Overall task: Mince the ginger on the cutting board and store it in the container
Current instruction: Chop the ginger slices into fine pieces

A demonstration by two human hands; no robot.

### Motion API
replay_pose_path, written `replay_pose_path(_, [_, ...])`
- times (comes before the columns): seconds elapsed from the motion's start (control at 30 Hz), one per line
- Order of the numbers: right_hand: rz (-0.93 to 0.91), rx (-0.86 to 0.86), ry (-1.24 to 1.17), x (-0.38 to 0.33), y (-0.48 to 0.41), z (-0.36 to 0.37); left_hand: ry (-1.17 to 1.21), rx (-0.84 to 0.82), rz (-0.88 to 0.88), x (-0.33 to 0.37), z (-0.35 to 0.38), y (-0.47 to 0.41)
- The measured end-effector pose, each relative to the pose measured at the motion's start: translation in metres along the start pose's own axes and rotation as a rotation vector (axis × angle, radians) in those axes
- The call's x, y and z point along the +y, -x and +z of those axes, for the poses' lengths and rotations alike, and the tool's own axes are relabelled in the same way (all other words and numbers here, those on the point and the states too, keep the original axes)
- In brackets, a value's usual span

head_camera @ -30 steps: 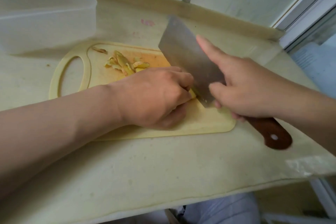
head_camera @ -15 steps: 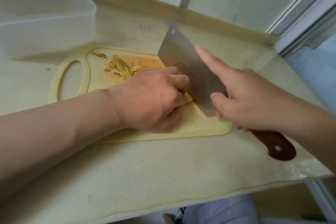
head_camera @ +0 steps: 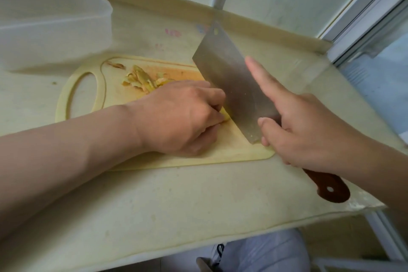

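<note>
Left hand [head_camera: 183, 117] pins the ginger [head_camera: 225, 115] under curled fingers [head_camera: 212, 104] on the cutting board [head_camera: 238, 150]. Right hand [head_camera: 309, 130] grips the cleaver [head_camera: 229, 81], forefinger extended.

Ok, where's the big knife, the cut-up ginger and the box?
cleaver [head_camera: 231, 86], head view, flat of the blade.
ginger slices [head_camera: 143, 79], head view, middle of the pile.
container [head_camera: 48, 37], head view, front wall.
</note>
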State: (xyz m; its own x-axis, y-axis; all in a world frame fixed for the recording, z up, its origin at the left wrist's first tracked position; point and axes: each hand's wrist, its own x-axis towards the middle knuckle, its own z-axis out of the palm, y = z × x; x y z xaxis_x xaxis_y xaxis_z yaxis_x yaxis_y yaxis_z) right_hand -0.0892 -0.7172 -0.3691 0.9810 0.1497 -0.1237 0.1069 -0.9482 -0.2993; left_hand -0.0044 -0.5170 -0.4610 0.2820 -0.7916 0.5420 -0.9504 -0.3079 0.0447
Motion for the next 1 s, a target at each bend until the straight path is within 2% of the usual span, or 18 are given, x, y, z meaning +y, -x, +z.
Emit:
replay_pose_path(0.17, [0.015,-0.091,0.022,-0.013,-0.035,-0.007,0.008,-0.001,0.016,0.0,0.0,-0.001])
replay_pose_path(0.27, [-0.006,-0.035,-0.03,-0.017,-0.046,-0.004,-0.001,0.002,0.022,0.001,-0.001,-0.001])
replay_pose_path(0.4, [-0.021,0.109,-0.076,-0.006,-0.019,0.008,-0.018,0.01,0.01,0.001,-0.001,0.0])
replay_pose_path(0.47, [-0.013,0.119,-0.053,-0.001,-0.005,0.009,-0.021,0.013,0.009,0.001,0.0,-0.001])
replay_pose_path(0.73, [-0.011,-0.066,0.043,-0.017,-0.035,-0.006,-0.028,0.013,0.03,0.001,-0.001,-0.001])
replay_pose_path(0.87, [-0.036,0.01,-0.012,-0.022,-0.045,-0.001,-0.043,0.014,0.039,0.002,-0.003,-0.001])
replay_pose_path(1.0, [-0.044,0.132,-0.041,-0.004,-0.015,0.01,-0.034,0.022,0.021,0.001,-0.001,0.0])
